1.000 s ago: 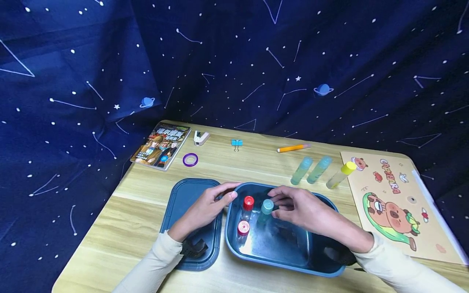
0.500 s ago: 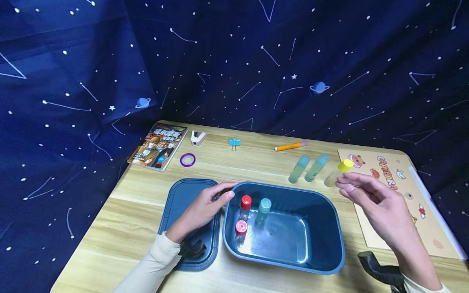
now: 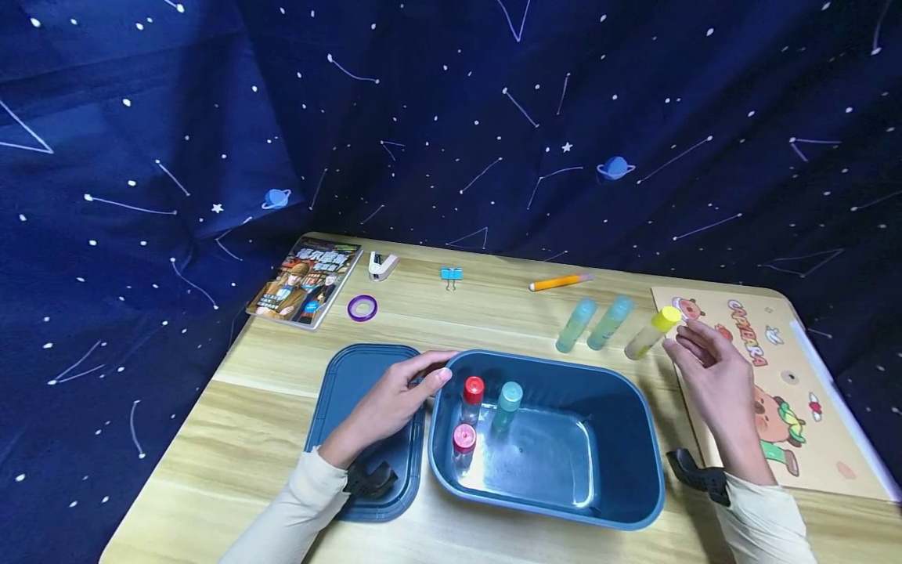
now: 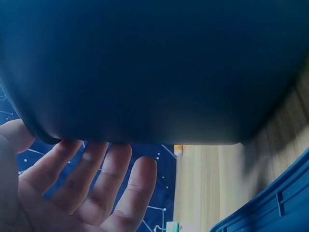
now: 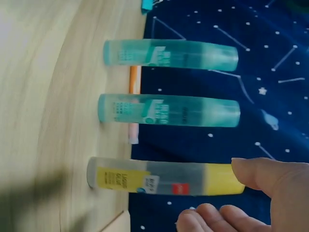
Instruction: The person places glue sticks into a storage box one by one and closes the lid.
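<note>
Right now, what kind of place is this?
Probably a home craft or study desk: a wooden table before a starry cloth backdrop, with glue sticks, a pencil and a comic book.

Cream long sleeves (image 3: 296, 513), black wrist mounts (image 3: 368, 479)

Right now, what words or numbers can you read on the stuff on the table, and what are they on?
"CAPIBARA": pink letters on the cartoon paper sheet at the right, partly hidden by the right hand.
Comic book: title characters too small to read.
Yellow-capped tube: label print too blurred to read.
Two teal tubes: white print too blurred to read.
</note>
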`<move>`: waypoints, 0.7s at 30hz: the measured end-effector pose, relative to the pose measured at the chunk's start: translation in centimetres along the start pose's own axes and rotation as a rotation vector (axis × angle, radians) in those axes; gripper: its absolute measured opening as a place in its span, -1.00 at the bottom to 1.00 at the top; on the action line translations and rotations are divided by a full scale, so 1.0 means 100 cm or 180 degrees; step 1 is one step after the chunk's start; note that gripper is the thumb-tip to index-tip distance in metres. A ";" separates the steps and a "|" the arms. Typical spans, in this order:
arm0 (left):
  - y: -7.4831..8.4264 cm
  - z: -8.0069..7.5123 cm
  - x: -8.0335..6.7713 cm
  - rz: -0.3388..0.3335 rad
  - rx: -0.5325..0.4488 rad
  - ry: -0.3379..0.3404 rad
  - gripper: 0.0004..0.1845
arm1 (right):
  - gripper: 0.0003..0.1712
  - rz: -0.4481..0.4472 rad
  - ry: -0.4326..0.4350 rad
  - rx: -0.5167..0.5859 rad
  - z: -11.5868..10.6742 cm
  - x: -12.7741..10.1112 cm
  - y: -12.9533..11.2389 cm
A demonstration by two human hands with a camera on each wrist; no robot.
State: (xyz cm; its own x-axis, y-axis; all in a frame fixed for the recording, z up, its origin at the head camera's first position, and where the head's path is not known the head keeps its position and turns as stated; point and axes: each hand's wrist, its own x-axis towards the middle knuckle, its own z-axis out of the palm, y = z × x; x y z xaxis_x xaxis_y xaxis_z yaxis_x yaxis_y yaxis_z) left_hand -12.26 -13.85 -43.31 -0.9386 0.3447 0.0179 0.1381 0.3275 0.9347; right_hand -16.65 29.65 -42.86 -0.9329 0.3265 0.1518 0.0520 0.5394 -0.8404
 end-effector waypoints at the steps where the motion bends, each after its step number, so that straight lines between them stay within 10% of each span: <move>1: 0.000 0.000 0.000 0.0003 0.0001 0.0002 -0.58 | -0.32 -0.0012 -0.0021 -0.0036 0.003 0.004 0.001; 21: -0.001 0.000 0.001 -0.0085 -0.0012 -0.0007 -0.58 | -0.42 -0.0109 0.0066 -0.0285 0.003 0.021 -0.014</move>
State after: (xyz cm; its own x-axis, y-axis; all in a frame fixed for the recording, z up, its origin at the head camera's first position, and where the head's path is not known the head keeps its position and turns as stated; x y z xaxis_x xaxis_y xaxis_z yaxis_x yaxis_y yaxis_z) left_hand -12.36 -13.80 -43.37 -0.9412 0.3377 -0.0077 0.1119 0.3333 0.9361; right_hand -18.83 29.37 -41.53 -0.9271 0.3222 0.1913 0.0527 0.6174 -0.7849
